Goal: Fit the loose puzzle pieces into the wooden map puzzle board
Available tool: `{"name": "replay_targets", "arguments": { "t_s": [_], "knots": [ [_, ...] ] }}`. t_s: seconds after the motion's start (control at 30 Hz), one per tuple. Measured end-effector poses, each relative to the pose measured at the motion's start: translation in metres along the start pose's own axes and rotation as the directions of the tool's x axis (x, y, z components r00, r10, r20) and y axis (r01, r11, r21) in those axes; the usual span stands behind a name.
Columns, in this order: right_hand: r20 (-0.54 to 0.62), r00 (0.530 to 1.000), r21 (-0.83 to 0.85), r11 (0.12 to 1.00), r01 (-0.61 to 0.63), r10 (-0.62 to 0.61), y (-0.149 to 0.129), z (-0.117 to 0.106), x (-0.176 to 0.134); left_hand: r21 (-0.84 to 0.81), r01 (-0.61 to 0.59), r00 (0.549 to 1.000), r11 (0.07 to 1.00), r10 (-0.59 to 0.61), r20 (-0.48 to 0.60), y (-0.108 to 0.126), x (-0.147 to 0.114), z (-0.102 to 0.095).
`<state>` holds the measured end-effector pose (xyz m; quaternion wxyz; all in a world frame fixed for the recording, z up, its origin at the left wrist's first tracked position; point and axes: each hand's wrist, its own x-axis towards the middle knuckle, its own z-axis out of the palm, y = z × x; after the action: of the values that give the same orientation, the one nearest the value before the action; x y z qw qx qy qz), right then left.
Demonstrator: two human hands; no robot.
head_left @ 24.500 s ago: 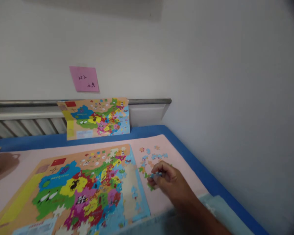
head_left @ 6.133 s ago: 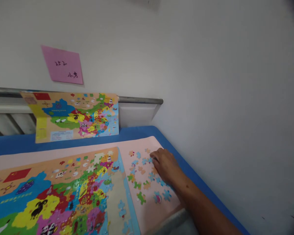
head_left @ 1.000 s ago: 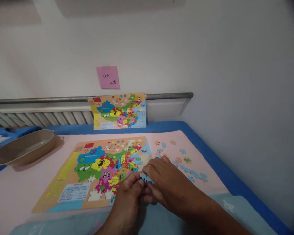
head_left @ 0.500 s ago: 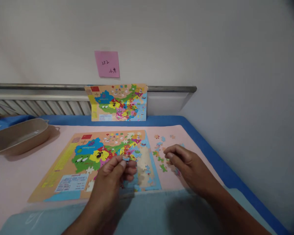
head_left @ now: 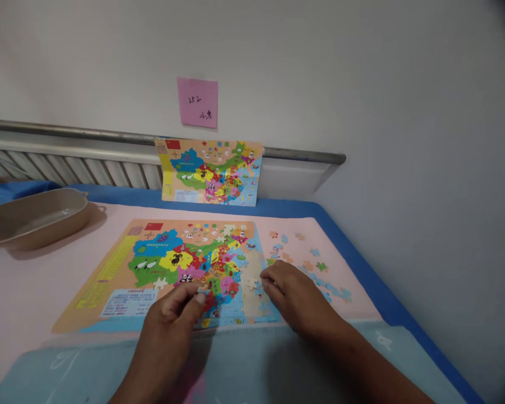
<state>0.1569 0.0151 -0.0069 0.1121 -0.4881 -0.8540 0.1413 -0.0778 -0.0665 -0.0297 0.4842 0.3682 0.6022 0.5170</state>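
A colourful map jigsaw puzzle [head_left: 151,264] lies flat on the pink surface, with bare patches on its right side and a few small gaps elsewhere. Between the thumb and fingers of my left hand [head_left: 170,314] is a small puzzle piece [head_left: 202,289], held above the lower middle of the map. My right hand [head_left: 294,297] is over the puzzle's right edge, beside the bare strip. Its fingers are pinched together, and whatever they hold is hidden. Loose puzzle pieces [head_left: 321,266] in blue, green and orange are scattered to the right, partly behind that hand.
A printed reference map [head_left: 212,174] leans upright against the metal rail [head_left: 303,154] at the back. On the left sits a beige oval basin [head_left: 37,221]. A pink sticky note [head_left: 197,102] is on the wall. Light-blue cloth [head_left: 244,365] lies along the near edge.
My right hand has moved left, from over the loose pieces to the puzzle's right edge. My left hand has come slightly left and down, still holding its piece. The view has shifted a little.
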Motion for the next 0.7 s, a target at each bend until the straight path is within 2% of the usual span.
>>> {"name": "replay_targets", "arguments": {
  "t_s": [0.07,0.2,0.4,0.53,0.63,0.7],
  "knots": [
    [0.037,0.999,-0.064,0.998,0.025,-0.023,-0.006,0.003,0.006,0.075,-0.035,0.998,0.997,0.031,0.062,0.0,-0.001,0.001],
    [0.05,0.998,-0.157,0.986,0.053,-0.046,-0.013,0.01,0.013,0.069,-0.042,0.997,0.997,0.038,0.069,0.002,-0.002,0.0],
    [0.051,0.997,-0.183,0.98,0.073,-0.065,-0.013,0.016,0.016,0.066,-0.03,0.993,0.997,0.022,0.112,-0.001,-0.001,0.0],
    [0.001,0.998,-0.167,0.984,0.067,-0.068,-0.008,0.013,0.02,0.044,-0.012,0.993,0.999,0.007,0.115,0.0,-0.002,0.002],
    [-0.159,0.987,-0.049,0.999,0.022,-0.03,-0.004,0.006,0.02,0.084,-0.035,0.996,0.996,0.027,0.089,0.002,-0.003,0.002],
    [-0.246,0.968,0.21,0.978,-0.007,0.06,-0.006,0.002,0.017,0.139,-0.103,0.994,0.985,0.095,0.061,0.003,-0.003,0.002]
  ]
}}
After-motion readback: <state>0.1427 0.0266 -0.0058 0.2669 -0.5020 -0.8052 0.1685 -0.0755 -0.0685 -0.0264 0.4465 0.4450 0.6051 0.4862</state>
